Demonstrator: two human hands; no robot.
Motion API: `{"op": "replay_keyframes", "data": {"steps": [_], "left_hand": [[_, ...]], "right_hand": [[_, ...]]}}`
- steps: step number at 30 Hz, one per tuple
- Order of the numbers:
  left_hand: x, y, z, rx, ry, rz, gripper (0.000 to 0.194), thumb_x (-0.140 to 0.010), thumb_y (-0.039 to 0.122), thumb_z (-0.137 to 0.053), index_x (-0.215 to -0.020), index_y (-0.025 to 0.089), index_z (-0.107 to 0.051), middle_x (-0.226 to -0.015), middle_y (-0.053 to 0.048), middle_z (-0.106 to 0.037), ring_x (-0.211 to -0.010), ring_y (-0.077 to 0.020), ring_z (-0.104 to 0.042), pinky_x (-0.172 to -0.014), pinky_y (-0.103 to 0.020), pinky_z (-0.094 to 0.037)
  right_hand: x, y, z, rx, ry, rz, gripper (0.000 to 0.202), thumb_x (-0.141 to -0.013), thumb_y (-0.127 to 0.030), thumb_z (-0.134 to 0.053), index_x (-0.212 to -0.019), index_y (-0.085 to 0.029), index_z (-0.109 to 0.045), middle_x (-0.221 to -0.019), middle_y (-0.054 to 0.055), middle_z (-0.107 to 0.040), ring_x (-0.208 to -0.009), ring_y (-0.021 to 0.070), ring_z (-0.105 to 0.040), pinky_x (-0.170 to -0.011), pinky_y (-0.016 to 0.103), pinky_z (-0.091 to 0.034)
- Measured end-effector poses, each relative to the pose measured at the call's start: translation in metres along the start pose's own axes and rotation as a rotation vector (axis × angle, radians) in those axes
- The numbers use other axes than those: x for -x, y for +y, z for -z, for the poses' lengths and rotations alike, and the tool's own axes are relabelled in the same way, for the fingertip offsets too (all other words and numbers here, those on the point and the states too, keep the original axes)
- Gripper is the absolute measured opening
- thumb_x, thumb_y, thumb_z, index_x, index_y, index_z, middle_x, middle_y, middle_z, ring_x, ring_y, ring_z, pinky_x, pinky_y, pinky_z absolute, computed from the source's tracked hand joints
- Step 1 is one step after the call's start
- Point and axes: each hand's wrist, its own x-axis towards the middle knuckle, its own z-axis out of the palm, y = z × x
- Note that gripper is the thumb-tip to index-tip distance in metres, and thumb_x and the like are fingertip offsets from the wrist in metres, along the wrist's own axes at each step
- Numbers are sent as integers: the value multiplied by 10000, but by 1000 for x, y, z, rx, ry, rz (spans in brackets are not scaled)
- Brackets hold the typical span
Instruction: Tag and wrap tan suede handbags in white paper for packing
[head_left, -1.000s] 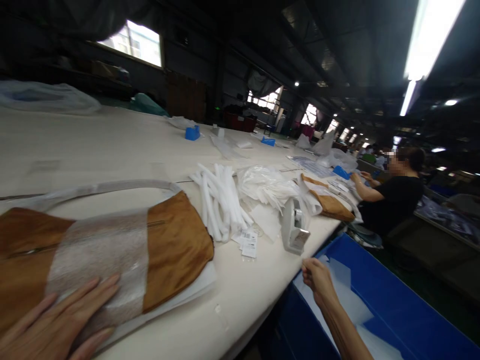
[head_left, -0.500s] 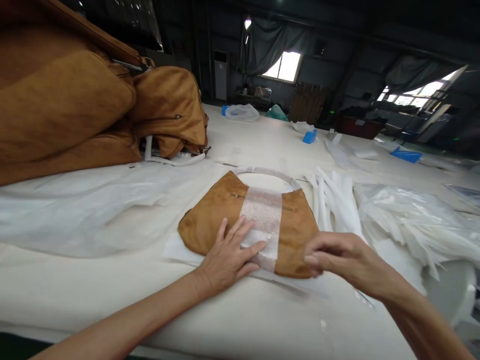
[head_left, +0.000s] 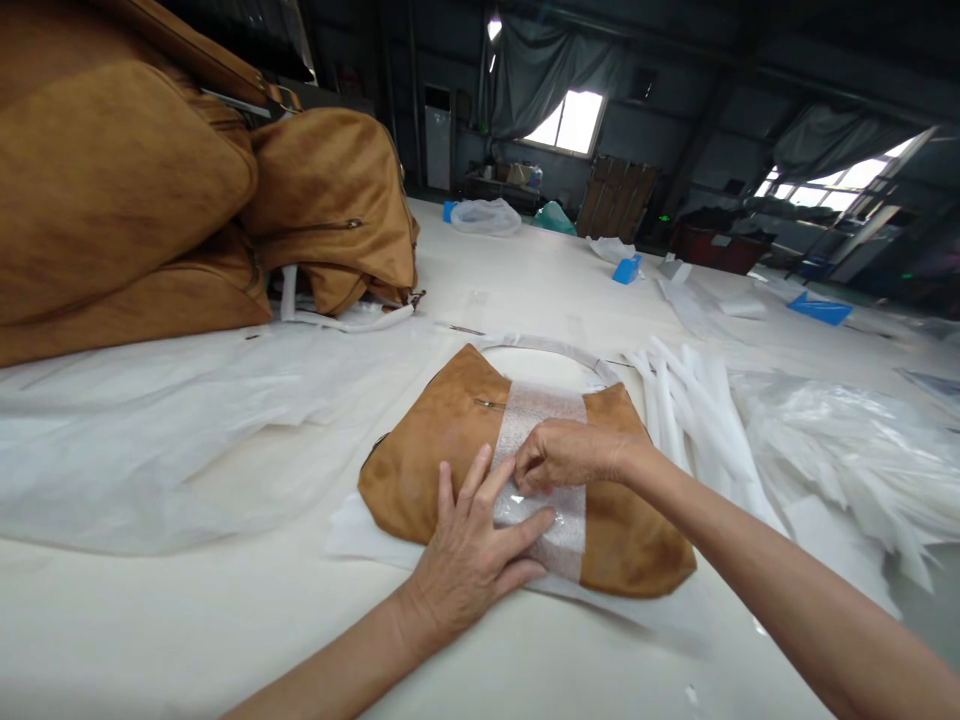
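A tan suede-like handbag (head_left: 637, 545) lies flat on the table, resting on a white sheet. Around its middle runs a translucent white wrapping band (head_left: 544, 402), with a shiny clear patch near my fingers. Its strap (head_left: 559, 348), wrapped in white, arches at the far side, and a short zipper (head_left: 489, 404) shows left of the band. My left hand (head_left: 471, 550) presses on the bag and the band's left edge with fingers spread. My right hand (head_left: 566, 455) is over the band, fingertips curled together just beside the left fingers; whatever they pinch is hidden.
Several tan bags (head_left: 330, 200) are piled at the left. Clear plastic sheeting (head_left: 150, 430) covers the table's left part. White foam strips (head_left: 694, 425) and a heap of clear plastic bags (head_left: 840, 450) lie at the right. Blue scraps (head_left: 626, 269) are scattered farther back.
My right hand has moved left from the bag's right edge onto the wrapping band. The left hand stays spread on the bag. The view has shifted slightly.
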Motion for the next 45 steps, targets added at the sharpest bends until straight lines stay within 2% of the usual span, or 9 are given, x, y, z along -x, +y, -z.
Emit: {"op": "replay_keyframes", "data": {"steps": [5, 9, 13, 17, 22, 30, 34, 39, 45], "left_hand": [[1, -2, -1, 0, 22, -31, 474, -833, 451, -699, -1286, 375, -583, -1172, -78, -557, -1285, -332, -400, -1134, -647, -77], [-2, -3, 3, -3, -38, -41, 445, -861, 438, -668, -1290, 360, -581, -1097, -62, -594, -1204, -292, -462, -1144, -595, -97], [-1, -4, 2, 0, -36, -43, 431, -865, 438, -663, -1281, 352, -589, -1108, -64, -601, -1201, -294, -463, -1139, -592, -93], [1, -4, -1, 25, -33, -30, 447, -863, 426, -673, -1295, 367, -576, -1091, -56, -601, -1198, -293, -467, -1127, -609, -93], [-3, -2, 6, 8, -47, -39, 439, -853, 393, -691, -1280, 372, -592, -1083, -60, -576, -1196, -295, -475, -1123, -614, -143], [-1, 0, 6, 24, 11, -43, 393, -895, 434, -625, -1272, 337, -578, -1052, -66, -518, -1179, -289, -475, -1118, -610, -130], [0, 1, 6, 62, 68, -35, 443, -894, 449, -622, -1209, 159, -511, -1112, -125, -529, -1183, -293, -478, -1122, -584, -174], [5, -2, 11, 152, 83, -3, 394, -849, 422, -686, -1072, 163, -491, -1074, -113, -538, -1147, -291, -501, -1104, -560, -246], [6, -3, 22, 301, 227, 111, 211, -873, 75, -531, -1056, 180, -524, -958, -58, -537, -1046, -230, -534, -1038, -496, -355]], "right_hand": [[-14, -5, 0, 241, 61, -22, 143, -756, -130, -622, -627, -188, -640, -586, -49, -566, -563, 100, -467, -539, 217, -294], [-25, -6, -4, 307, 38, -99, 113, -705, -150, -668, -607, -207, -657, -570, -30, -583, -544, 117, -473, -513, 225, -293], [-25, 1, -9, 242, 132, -156, 74, -703, -183, -694, -640, -207, -666, -627, -20, -620, -567, 119, -503, -511, 221, -296], [-14, 8, -12, 238, 310, -217, 117, -734, -271, -719, -718, -189, -638, -627, -14, -584, -562, 125, -465, -508, 243, -260], [14, -2, -25, 211, 644, -246, 180, -921, -240, -521, -773, -183, -604, -663, -8, -579, -604, 126, -476, -571, 261, -281], [61, -9, -84, 136, 1073, -26, 224, -984, -214, -425, -1040, -206, -641, -937, 54, -664, -906, 184, -610, -798, 310, -491], [60, -1, -120, 316, 1106, 39, 338, -988, -205, -420, -1306, -191, -535, -1230, 120, -632, -1165, 231, -578, -960, 399, -513], [56, 9, -145, 562, 954, -17, 419, -987, -250, -448, -1387, -127, -462, -1431, 135, -514, -1350, 294, -438, -1091, 551, -409], [58, 13, -153, 659, 952, 3, 497, -961, -251, -484, -1432, -107, -417, -1505, 134, -417, -1415, 296, -343, -1122, 533, -378]]}}
